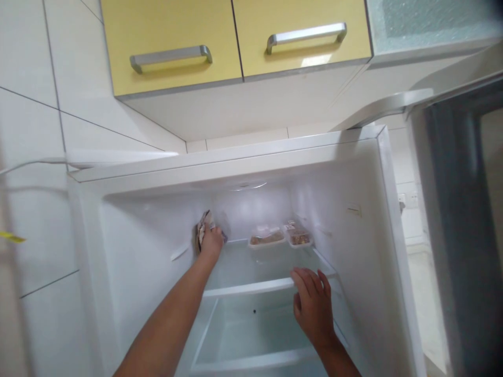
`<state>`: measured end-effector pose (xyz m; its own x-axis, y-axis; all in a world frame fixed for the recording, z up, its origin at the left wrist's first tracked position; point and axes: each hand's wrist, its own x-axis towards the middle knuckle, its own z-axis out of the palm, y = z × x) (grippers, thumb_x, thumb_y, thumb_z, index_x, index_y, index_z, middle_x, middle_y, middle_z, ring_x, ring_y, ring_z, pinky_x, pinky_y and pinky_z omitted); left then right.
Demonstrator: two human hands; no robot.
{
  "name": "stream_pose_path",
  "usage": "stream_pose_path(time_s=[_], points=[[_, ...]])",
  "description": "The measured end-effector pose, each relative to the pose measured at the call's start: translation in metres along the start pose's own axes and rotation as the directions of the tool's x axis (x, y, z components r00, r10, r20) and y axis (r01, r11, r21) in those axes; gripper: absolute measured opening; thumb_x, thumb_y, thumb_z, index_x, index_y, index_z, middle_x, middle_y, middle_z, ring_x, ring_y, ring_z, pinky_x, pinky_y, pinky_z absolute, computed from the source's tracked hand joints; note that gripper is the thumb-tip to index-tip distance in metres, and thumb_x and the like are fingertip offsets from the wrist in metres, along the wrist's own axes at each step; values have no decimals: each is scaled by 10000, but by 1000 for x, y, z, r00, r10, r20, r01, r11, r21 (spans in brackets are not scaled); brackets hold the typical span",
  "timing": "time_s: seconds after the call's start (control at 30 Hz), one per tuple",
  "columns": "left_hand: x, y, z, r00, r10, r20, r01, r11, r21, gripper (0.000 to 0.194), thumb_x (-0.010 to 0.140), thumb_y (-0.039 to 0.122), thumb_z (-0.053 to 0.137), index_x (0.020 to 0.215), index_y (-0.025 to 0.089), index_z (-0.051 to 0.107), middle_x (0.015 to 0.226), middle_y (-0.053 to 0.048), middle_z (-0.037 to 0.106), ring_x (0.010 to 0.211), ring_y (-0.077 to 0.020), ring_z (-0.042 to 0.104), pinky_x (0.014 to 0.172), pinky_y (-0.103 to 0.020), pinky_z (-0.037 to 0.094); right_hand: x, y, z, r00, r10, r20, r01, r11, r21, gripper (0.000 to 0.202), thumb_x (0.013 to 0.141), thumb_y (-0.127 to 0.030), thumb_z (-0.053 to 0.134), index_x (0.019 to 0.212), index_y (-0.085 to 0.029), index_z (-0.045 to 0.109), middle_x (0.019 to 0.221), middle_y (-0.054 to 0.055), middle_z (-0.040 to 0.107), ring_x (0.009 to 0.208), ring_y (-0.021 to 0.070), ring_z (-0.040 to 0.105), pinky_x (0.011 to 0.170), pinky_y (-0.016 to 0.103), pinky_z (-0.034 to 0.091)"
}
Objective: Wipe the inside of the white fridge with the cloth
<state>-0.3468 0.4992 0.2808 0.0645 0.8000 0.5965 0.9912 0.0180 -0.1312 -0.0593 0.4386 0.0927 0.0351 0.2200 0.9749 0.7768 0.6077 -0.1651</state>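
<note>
Inside an open fridge, my left hand [212,242] presses a crumpled, patterned cloth [205,222] against the back left of the inner wall, above the top shelf. Its fingers are closed around the cloth and partly hidden by it. My right hand [314,303] is at the right front of the glass shelf [236,267]. Its fingertips touch the white front edge [255,287], loosely bent with the thumb apart, and no loose object shows in it. Two clear packs of food stand at the back right of that shelf: a wide tray [267,238] and a narrower box [298,235].
Below lies another glass shelf with a white front rim [251,361]. The dark fridge door [463,220] stands open at the right. Yellow cabinets [173,36] with metal handles hang above the fridge. A white tiled wall [35,131] is on the left.
</note>
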Motion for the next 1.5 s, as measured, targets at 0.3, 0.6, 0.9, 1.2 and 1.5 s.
stream_pose_path(time_s=[0.3,0.6,0.9,1.2,1.5], points=[[-31,16,-26,997,28,73,-48,954,295,348,852,67,457,980,134,773,1134,-246,709,1169,-392,581,1073,-630,328,1,-4,1,999,0,-43,0,1000,9,489,790,-15,466,1198,-253,591,1136,42,723,1130,231,610,1181,486,270],[-137,12,-150,977,182,109,-211,887,412,352,864,35,471,896,173,794,1153,-159,746,1288,-373,546,1071,-603,373,6,-6,-13,999,-48,17,48,999,-14,519,789,16,451,1227,-228,584,1181,44,714,1162,230,604,1168,490,304],[-99,4,-169,974,178,-137,-96,880,465,348,900,92,452,1003,167,776,1210,-178,706,1322,-406,491,1048,-620,386,7,-8,-17,999,-44,28,44,999,2,553,779,32,458,1253,-227,579,1194,36,712,1166,223,601,1169,480,309],[25,-11,-92,979,116,-167,-43,921,387,377,899,123,418,1072,126,753,1172,-205,696,1214,-357,562,1140,-590,283,7,-4,-9,996,-70,-46,70,998,-2,519,792,18,438,1222,-231,588,1154,32,724,1140,214,608,1164,454,287],[30,-20,-25,989,140,-36,-112,900,421,288,737,68,583,949,132,768,1144,-200,710,1337,-411,468,1172,-660,158,1,2,3,994,-75,-74,73,997,-35,473,824,-3,435,1203,-242,587,1126,30,726,1111,222,613,1148,476,289]])
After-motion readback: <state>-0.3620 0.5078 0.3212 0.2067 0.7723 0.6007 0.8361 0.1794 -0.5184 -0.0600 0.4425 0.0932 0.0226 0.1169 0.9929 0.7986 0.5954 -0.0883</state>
